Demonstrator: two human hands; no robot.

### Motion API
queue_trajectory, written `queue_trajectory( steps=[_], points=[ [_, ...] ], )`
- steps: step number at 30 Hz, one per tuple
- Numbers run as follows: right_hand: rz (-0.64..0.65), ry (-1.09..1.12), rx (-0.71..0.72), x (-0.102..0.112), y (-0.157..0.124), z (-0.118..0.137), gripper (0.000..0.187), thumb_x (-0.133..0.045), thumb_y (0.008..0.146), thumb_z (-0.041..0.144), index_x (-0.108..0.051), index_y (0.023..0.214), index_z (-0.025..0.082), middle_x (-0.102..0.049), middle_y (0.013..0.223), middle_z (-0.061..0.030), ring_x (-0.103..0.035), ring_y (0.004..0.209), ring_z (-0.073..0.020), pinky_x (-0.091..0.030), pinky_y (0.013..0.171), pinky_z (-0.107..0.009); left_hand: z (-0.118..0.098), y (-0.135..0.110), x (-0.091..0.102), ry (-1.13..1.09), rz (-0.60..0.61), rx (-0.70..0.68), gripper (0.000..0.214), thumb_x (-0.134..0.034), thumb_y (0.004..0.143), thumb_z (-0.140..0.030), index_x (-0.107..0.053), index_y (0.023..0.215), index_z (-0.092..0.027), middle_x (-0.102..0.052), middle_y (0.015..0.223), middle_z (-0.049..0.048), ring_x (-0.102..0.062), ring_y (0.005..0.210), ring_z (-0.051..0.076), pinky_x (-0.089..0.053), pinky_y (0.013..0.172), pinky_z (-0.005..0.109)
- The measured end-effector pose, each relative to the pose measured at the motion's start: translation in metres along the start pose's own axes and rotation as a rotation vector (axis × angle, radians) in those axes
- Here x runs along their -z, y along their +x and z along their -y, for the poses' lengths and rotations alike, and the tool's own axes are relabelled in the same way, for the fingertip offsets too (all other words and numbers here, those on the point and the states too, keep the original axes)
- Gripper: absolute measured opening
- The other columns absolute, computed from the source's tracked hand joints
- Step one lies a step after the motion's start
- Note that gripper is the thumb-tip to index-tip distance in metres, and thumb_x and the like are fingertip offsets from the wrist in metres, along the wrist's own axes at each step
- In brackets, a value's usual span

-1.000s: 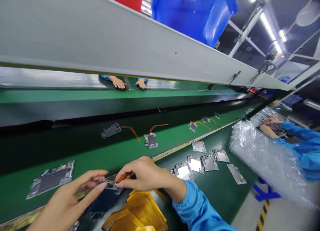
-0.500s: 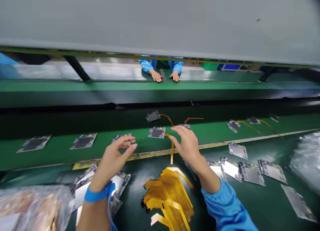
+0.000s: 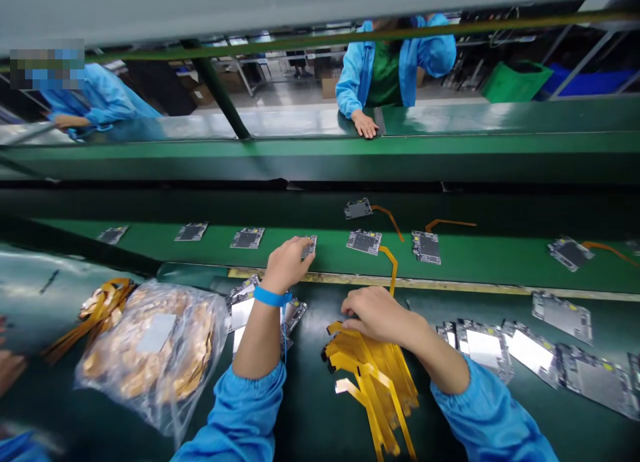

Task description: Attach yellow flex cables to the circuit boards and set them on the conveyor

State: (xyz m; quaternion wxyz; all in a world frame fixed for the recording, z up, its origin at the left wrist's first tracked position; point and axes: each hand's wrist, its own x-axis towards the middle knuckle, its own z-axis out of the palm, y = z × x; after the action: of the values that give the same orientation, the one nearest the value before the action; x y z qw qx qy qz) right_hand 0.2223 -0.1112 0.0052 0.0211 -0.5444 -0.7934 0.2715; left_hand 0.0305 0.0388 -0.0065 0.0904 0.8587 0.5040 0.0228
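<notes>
The left hand (image 3: 286,269) is partly covering a circuit board (image 3: 313,247) and the right hand (image 3: 383,315) is hanging curled at yellow flex cables (image 3: 383,369), whether either is gripping being impossible to tell.

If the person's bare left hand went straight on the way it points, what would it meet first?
The left hand would likely first meet the flat grey circuit board partly hidden behind it on the green belt; whether they touch is unclear.
</notes>
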Motion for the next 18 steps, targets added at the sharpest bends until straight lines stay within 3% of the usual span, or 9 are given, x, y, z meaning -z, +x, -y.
queue_trajectory(
  steps=[4,8,12,18],
  points=[
    [0.043,-0.01,0.024,-0.014,0.009,0.004,0.027,-0.081,0.086,0.039,-0.075,0.105,0.02,-0.077,0.107,-0.0084,-0.07,0.097,-0.0256,-0.041,0.073,-0.029,0.011,0.018,0.001,0.092,0.069,0.003,0.037,-0.063,0.091,-0.027,-0.068,0.127,-0.022,-0.069,0.126,0.0121,-0.063,0.122,0.033,-0.052,0.1,0.042],
    [0.103,0.032,0.015,-0.023,0.015,0.003,0.018,-0.082,0.085,0.038,-0.076,0.092,0.022,-0.078,0.095,-0.0036,-0.069,0.09,-0.0225,-0.039,0.071,-0.028,0.018,0.038,-0.003,0.147,0.143,-0.011,0.048,-0.07,0.084,-0.026,-0.065,0.132,-0.02,-0.063,0.133,0.016,-0.058,0.126,0.036,-0.051,0.101,0.046],
    [0.06,0.108,0.022,-0.026,0.012,0.002,0.005,-0.076,0.087,0.028,-0.076,0.084,0.024,-0.078,0.086,-0.0012,-0.069,0.085,-0.0199,-0.036,0.069,-0.027,0.014,0.05,-0.004,0.155,0.213,-0.054,0.056,-0.076,0.081,-0.03,-0.063,0.135,-0.021,-0.061,0.135,0.0153,-0.057,0.127,0.035,-0.05,0.102,0.044],
    [-0.028,0.144,0.062,-0.029,0.007,-0.005,0.015,-0.067,0.087,0.021,-0.078,0.079,0.027,-0.078,0.085,-0.0017,-0.072,0.083,-0.0221,-0.04,0.07,-0.028,0.007,0.05,-0.001,0.123,0.225,-0.042,0.051,-0.078,0.079,-0.036,-0.063,0.125,-0.02,-0.061,0.132,0.0147,-0.054,0.128,0.034,-0.046,0.104,0.047]
  ],
)
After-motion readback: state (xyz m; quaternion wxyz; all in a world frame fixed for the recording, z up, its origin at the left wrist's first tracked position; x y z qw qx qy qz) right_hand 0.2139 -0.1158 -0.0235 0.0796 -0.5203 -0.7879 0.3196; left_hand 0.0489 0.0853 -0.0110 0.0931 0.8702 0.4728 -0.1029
